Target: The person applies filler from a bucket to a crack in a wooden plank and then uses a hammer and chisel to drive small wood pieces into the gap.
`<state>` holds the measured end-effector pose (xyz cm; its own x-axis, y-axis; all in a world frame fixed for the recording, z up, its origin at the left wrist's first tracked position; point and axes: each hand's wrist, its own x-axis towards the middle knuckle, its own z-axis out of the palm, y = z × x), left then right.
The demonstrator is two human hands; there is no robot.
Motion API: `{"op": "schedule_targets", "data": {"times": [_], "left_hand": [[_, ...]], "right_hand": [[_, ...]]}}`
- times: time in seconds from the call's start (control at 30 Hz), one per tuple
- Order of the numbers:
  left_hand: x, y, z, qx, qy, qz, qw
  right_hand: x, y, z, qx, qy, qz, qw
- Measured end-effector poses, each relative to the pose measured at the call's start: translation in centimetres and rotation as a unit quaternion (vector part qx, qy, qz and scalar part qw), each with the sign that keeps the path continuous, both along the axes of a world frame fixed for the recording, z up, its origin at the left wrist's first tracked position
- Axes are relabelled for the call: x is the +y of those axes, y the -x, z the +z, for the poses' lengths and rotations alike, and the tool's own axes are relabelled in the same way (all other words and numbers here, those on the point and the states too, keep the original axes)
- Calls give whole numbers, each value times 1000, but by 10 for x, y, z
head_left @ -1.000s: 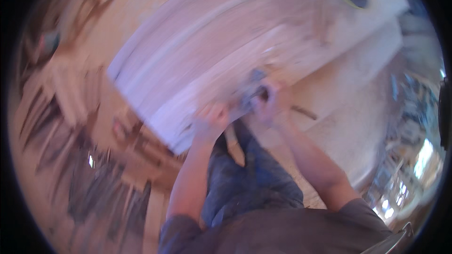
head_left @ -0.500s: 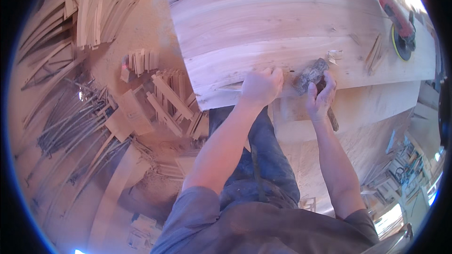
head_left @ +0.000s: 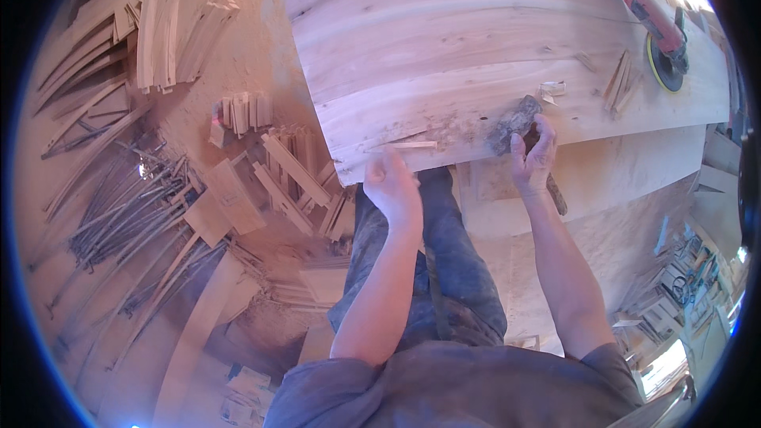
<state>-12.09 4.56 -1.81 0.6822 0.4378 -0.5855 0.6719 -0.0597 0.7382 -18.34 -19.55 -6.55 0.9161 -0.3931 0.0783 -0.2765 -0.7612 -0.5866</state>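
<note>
My right hand point(head_left: 537, 160) is closed round a hammer point(head_left: 517, 124) with a worn, blocky grey head. Its dark handle runs down below my fingers toward me, and the head rests on or just over the near edge of a wide, pale wooden slab point(head_left: 444, 47). At the slab's near-left edge is my left hand point(head_left: 391, 184), its fingers curled closed. Whatever they pinch, if anything, is hidden. A thin wood sliver point(head_left: 416, 145) lies just beyond those fingers, by a dark crack in the surface.
An angle sander point(head_left: 664, 59) with a red body and round pad lies at the slab's far right. Wood splinters point(head_left: 618, 83) and a small crumpled scrap point(head_left: 552, 90) sit nearer. Stacked offcuts point(head_left: 178, 36) and a heap of metal rods point(head_left: 131, 206) cover floor at left.
My left hand has moved left and toward me along the slab's near edge, uncovering the sliver. My right hand and the hammer have hardly moved; the view has shifted slightly.
</note>
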Motion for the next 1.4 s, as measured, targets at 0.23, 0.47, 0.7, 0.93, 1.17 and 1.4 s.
{"op": "schedule_targets", "data": {"times": [0.23, 0.47, 0.7, 0.93, 1.17, 1.4], "left_hand": [[-10, -15, -20, 240, 275, 122, 923], [-42, -36, -8, 273, 172, 214, 922], [-41, -32, -24, 244, 228, 222, 916], [-38, -23, -7, 270, 262, 138, 916], [8, -30, -39, 273, 276, 172, 905], [-65, -49, -5, 259, 279, 178, 907]], "right_hand": [[5, -7, 10, -36, 10, 1, 999], [9, -10, 12, -44, 29, 7, 999], [8, -11, 15, -47, 23, 14, 999], [9, -17, 30, -47, 15, -25, 998], [105, -44, 67, 179, -63, 148, 971], [83, -89, 33, 272, -143, 124, 943]]}}
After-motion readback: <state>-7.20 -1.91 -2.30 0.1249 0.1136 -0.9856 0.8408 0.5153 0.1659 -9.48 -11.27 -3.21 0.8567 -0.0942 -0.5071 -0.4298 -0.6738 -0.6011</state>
